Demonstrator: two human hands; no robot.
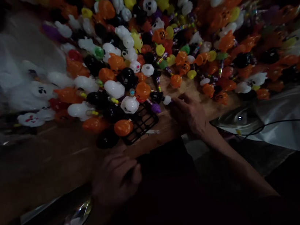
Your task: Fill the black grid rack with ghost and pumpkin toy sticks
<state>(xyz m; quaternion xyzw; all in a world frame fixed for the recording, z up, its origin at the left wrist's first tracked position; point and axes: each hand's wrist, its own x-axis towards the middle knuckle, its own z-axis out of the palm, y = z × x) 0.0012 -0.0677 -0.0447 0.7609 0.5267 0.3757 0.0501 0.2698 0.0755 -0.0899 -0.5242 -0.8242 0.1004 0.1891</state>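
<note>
My right hand rests low over the wooden table near its front edge, fingers bent down and drawn together. Its fingertips are beside a small white knob next to a black toy piece; whether they grip anything is hidden in shadow. My left hand hangs in front of the table edge, blurred, with the fingers loosely curled and a gap to the thumb; nothing shows in it. Between the hands lies a black plastic grid, with an orange toy head and a white toy head at its edge.
A big heap of orange, white, black and yellow Halloween-style plastic toys covers the table's far side. Clear plastic bags stand at the left. A white sack with a black cable is at the right. The scene is dim.
</note>
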